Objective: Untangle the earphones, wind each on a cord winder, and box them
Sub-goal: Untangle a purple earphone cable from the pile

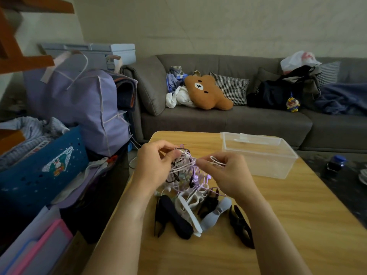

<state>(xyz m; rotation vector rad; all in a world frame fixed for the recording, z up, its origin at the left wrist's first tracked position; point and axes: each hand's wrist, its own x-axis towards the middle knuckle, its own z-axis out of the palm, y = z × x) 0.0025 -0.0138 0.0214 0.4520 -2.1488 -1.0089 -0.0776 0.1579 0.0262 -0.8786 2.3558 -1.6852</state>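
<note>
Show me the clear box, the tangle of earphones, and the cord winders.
Clear box (pixel 266 167): head view, on its front wall.
Earphone tangle (pixel 183 165): head view, on the cords between the hands.
Cord winders (pixel 190 213): head view, on a white one in the pile.

Grey sofa (pixel 218 120) behind wooden table (pixel 297 225). On sofa: brown bear cushion (pixel 206 92), checked pillow (pixel 231 89) just beside it, dark bag (pixel 274 94) and blue blanket (pixel 341 100) toward right end. Left of sofa: lilac storage bag (pixel 79 104), blue perforated basket (pixel 39 171) holding striped clothes.
</note>
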